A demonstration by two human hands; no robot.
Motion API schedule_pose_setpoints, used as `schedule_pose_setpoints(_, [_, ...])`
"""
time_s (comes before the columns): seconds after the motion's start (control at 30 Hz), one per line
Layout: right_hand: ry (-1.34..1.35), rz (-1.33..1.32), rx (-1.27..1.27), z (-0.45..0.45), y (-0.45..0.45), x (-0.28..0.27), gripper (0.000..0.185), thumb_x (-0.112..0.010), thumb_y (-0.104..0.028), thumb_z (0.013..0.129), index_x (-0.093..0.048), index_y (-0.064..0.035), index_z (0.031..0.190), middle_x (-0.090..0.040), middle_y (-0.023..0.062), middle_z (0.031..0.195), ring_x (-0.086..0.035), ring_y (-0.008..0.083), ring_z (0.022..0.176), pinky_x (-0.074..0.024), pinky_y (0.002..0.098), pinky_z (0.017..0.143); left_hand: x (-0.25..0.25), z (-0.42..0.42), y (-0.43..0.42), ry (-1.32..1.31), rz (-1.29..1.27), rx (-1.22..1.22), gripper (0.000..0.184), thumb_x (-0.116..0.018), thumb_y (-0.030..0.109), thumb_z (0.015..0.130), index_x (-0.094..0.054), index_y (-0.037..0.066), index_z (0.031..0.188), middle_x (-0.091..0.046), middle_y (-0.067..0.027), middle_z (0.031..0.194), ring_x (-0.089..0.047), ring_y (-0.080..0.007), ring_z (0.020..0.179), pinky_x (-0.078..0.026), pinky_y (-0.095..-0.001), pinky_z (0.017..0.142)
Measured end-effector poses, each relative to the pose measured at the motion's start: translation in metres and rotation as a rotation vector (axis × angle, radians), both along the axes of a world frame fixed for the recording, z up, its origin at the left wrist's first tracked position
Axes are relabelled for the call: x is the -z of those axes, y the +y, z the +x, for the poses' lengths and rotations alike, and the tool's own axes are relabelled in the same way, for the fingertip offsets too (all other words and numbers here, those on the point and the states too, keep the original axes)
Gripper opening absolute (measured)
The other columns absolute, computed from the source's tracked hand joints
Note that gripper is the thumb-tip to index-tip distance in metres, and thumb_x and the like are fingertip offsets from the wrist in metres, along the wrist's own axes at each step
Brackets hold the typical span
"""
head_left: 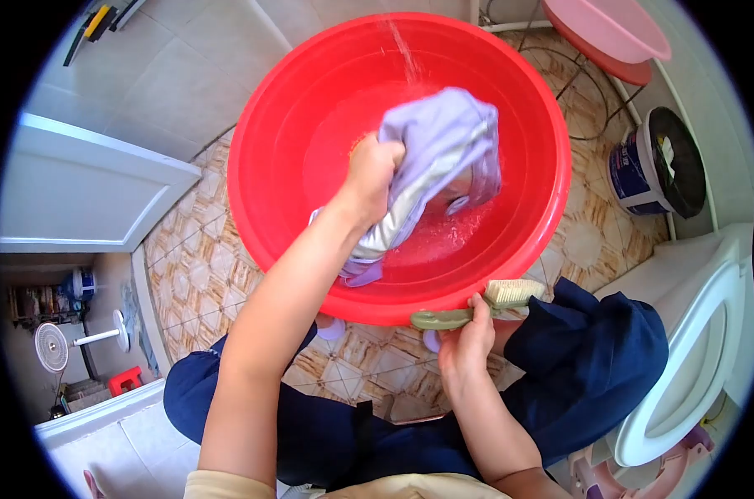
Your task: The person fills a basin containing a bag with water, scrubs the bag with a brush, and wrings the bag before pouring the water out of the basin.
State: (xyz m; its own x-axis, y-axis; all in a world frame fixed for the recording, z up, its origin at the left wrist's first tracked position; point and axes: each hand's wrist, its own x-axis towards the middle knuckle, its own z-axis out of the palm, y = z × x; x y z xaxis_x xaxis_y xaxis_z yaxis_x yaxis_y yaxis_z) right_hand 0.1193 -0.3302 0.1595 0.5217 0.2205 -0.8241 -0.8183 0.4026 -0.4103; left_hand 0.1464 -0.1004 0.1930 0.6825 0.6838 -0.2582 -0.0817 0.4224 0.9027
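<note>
A large red basin (264,208) stands on the tiled floor in front of me, with a stream of water falling into its far side. My left hand (370,176) is closed on a lavender garment (439,129) and holds it up over the basin. Part of the cloth hangs down near the basin's left front wall. My right hand (470,339), just outside the near rim, grips a scrub brush (443,320) by its green handle. The brush's pale bristles (514,291) face upward.
A white toilet (684,366) is at my right. Beyond it stand a bucket with a black liner (655,166) and a pink basin (614,29) on a stool. An open white door (94,187) and a fan (52,348) are on the left.
</note>
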Motion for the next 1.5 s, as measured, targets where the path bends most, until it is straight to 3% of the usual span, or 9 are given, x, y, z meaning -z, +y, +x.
schedule_pose_setpoints(0.2, [0.023, -0.066, -0.009, 0.000, 0.000, 0.005, 0.034, -0.051, -0.020, 0.088, -0.046, -0.0085, 0.119, -0.053, 0.0054, 0.111, -0.054, 0.0189, 0.100, -0.0482, 0.0354, 0.080, -0.003, 0.014, 0.057, -0.510, -0.545, 0.058, 0.032, -0.047, 0.009, 0.071, -0.061, -0.007, 0.095, -0.064, -0.0207, 0.096, -0.062, -0.0303, 0.089, -0.048, -0.0385, 0.088])
schedule_pose_setpoints(0.37, [0.044, -0.102, 0.017, 0.004, 0.003, 0.004, 0.032, -0.052, -0.020, 0.087, -0.047, -0.0089, 0.117, -0.053, 0.0047, 0.109, -0.054, 0.0183, 0.098, -0.0471, 0.0339, 0.077, 0.050, -0.022, 0.084, -0.236, -0.377, -0.458, 0.040, -0.046, 0.019, 0.071, -0.059, -0.001, 0.103, -0.061, -0.0147, 0.108, -0.058, -0.0299, 0.101, -0.042, -0.0429, 0.096])
schedule_pose_setpoints(0.47, [0.037, -0.105, 0.025, 0.004, 0.003, 0.008, 0.034, -0.052, -0.020, 0.087, -0.046, -0.0085, 0.119, -0.053, 0.0046, 0.111, -0.053, 0.0182, 0.101, -0.0453, 0.0345, 0.082, 0.132, -0.069, 0.104, 0.087, -0.334, -0.504, 0.055, -0.052, 0.040, 0.081, -0.053, -0.001, 0.117, -0.057, -0.0164, 0.117, -0.056, -0.0315, 0.105, -0.040, -0.0445, 0.097])
schedule_pose_setpoints(0.6, [0.016, -0.123, 0.029, 0.005, 0.007, 0.001, 0.039, -0.052, -0.020, 0.087, -0.044, -0.0076, 0.123, -0.051, 0.0052, 0.116, -0.050, 0.0184, 0.106, -0.0418, 0.0356, 0.089, 0.287, -0.172, 0.146, 1.328, 0.207, -0.211, 0.064, -0.054, 0.043, 0.085, -0.041, -0.002, 0.129, -0.047, -0.0255, 0.128, -0.049, -0.0326, 0.116, -0.039, -0.0428, 0.097])
schedule_pose_setpoints(0.7, [-0.038, -0.147, 0.031, 0.003, 0.008, 0.003, 0.041, -0.052, -0.019, 0.088, -0.041, -0.0070, 0.126, -0.049, 0.0060, 0.121, -0.047, 0.0187, 0.112, -0.0371, 0.0359, 0.096, 0.194, -0.115, 0.079, 1.576, 0.423, -0.278, 0.071, -0.052, 0.048, 0.085, -0.032, 0.004, 0.138, -0.033, -0.0270, 0.139, -0.037, -0.0340, 0.128, -0.033, -0.0474, 0.101])
schedule_pose_setpoints(0.77, [-0.057, -0.147, 0.028, 0.002, 0.009, 0.003, 0.042, -0.052, -0.019, 0.089, -0.040, -0.0063, 0.127, -0.048, 0.0065, 0.123, -0.047, 0.0191, 0.113, -0.0358, 0.0355, 0.098, 0.217, -0.104, 0.066, 1.590, 1.288, 0.003, 0.076, -0.047, 0.055, 0.084, -0.025, 0.012, 0.143, -0.022, -0.0229, 0.146, -0.020, -0.0350, 0.136, -0.022, -0.0530, 0.105])
schedule_pose_setpoints(0.9, [-0.064, -0.180, 0.017, 0.003, 0.012, 0.002, 0.038, -0.054, -0.018, 0.088, -0.043, -0.0046, 0.122, -0.049, 0.0077, 0.122, -0.047, 0.0208, 0.114, -0.0377, 0.0386, 0.097, 0.220, -0.050, 0.015, 1.293, 1.179, 0.844, 0.086, -0.039, 0.068, 0.081, -0.007, 0.023, 0.147, 0.000, -0.0131, 0.153, 0.004, -0.0347, 0.140, -0.005, -0.0632, 0.106])
schedule_pose_setpoints(1.37, [-0.123, -0.193, -0.029, 0.005, 0.012, 0.008, 0.044, -0.052, -0.021, 0.090, -0.038, -0.0071, 0.129, -0.046, 0.0068, 0.127, -0.046, 0.0198, 0.115, -0.0360, 0.0364, 0.098, 0.195, -0.034, 0.014, 1.109, 1.221, 1.113, 0.108, -0.054, 0.077, 0.064, -0.003, 0.030, 0.146, 0.009, -0.0121, 0.152, 0.011, -0.0382, 0.138, -0.005, -0.0747, 0.096])
schedule_pose_setpoints(1.5, [-0.163, -0.179, 0.001, 0.007, 0.009, 0.011, 0.037, -0.052, -0.019, 0.090, -0.044, -0.0036, 0.122, -0.049, 0.0077, 0.124, -0.048, 0.0216, 0.114, -0.0386, 0.0389, 0.097, 0.211, -0.043, 0.043, 1.478, 0.868, 0.581, 0.111, -0.056, 0.078, 0.062, 0.002, 0.034, 0.146, 0.010, -0.0124, 0.152, 0.008, -0.0391, 0.138, -0.009, -0.0682, 0.102])
